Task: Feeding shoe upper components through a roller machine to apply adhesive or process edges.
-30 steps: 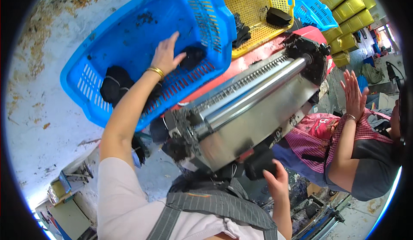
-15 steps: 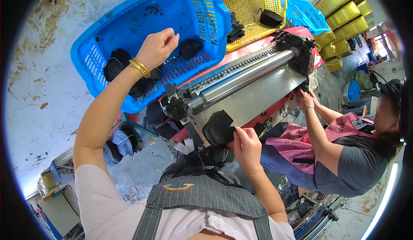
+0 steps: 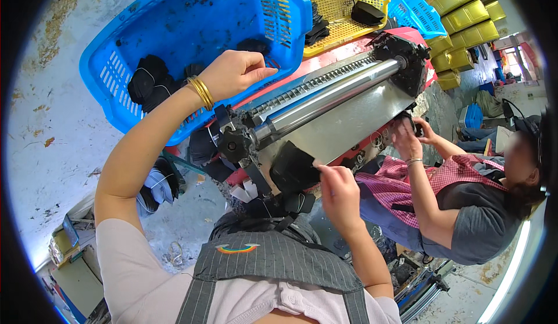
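My left hand point(image 3: 235, 74) is raised between the blue basket point(image 3: 192, 27) and the roller machine, fingers curled in; nothing shows in them. A gold bangle circles that wrist. Near the front left corner of the machine's metal plate point(image 3: 349, 120), a small stack of black flat pieces point(image 3: 293, 167) lies under my right hand. The thumb and fingertips of my right hand point(image 3: 342, 193) pinch the right corner of the top black piece. Whether it is leather or fabric I cannot tell. Behind the plate runs a shiny steel roller point(image 3: 331, 100).
Bundled black pieces point(image 3: 150, 80) lie in the blue basket. Beyond stand a yellow basket point(image 3: 343, 33) and a smaller blue basket point(image 3: 415, 10). A co-worker point(image 3: 453, 202) in a red checked apron works at the plate's right end. The machine's black end housing point(image 3: 235, 141) juts out at the left.
My left hand has moved right and slightly down, away from the basket towards the roller. My right hand stays at the black pieces' corner. The co-worker's hands have shifted.
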Demonstrator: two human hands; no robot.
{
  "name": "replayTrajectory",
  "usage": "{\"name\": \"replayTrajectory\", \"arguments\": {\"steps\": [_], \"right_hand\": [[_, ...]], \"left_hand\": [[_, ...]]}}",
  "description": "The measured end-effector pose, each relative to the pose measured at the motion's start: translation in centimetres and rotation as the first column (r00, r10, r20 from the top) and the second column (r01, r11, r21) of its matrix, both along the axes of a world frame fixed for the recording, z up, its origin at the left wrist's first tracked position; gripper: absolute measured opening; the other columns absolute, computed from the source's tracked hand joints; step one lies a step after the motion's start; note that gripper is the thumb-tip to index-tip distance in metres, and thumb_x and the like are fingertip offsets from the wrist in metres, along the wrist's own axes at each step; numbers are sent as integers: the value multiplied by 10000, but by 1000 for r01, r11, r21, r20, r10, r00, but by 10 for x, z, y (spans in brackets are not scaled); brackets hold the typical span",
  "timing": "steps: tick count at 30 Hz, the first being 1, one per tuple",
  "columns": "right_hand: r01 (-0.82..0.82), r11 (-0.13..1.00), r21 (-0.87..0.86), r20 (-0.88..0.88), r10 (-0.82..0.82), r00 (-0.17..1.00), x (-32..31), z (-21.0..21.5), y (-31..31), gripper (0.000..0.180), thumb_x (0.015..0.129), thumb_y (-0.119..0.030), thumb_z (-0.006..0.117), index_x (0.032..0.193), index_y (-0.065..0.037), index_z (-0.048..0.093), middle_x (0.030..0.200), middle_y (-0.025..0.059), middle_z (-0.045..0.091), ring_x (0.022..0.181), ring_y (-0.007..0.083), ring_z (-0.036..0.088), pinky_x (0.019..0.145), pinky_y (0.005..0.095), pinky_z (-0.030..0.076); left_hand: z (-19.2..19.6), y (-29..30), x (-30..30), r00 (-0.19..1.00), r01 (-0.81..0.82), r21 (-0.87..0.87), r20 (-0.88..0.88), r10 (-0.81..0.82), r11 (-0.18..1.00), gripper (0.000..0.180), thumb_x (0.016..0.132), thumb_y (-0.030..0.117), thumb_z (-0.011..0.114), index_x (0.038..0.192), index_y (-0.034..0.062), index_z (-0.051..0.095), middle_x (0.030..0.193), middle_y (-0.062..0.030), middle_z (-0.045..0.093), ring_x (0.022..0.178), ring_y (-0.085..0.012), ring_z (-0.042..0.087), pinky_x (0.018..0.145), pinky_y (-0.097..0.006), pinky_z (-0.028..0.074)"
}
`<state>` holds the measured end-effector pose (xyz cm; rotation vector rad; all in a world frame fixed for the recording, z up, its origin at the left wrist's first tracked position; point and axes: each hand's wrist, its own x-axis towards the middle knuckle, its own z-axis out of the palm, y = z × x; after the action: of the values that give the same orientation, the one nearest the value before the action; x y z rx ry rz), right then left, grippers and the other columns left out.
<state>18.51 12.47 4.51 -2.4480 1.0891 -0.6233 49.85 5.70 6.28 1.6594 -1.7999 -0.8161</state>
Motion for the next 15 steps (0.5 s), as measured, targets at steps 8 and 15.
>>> {"name": "replayTrajectory", "arguments": {"steps": [8, 15], "right_hand": [[54, 191, 980, 40, -454, 890, 18, -1, -42, 190, 848, -69, 513, 979, 50, 581, 709, 76, 610, 564, 98, 552, 492, 213, 456], [156, 895, 418, 89, -211, 973, 22, -29, -37, 213, 807, -143, 645, 968, -16, 588, 745, 39, 613, 550, 76, 532, 463, 209, 439]], "left_hand": [[-37, -13, -15, 981, 133, 153, -162, -107, 979, 252, 880, 261, 576, 934, 16, 606, 741, -2, 592, 707, -68, 542, 644, -222, 439], [-62, -18, -22, 917, 320, 674, -397, -39, 666, 412, 878, 292, 564, 1136, -27, 525, 978, -75, 579, 864, -95, 550, 744, -234, 485]]}}
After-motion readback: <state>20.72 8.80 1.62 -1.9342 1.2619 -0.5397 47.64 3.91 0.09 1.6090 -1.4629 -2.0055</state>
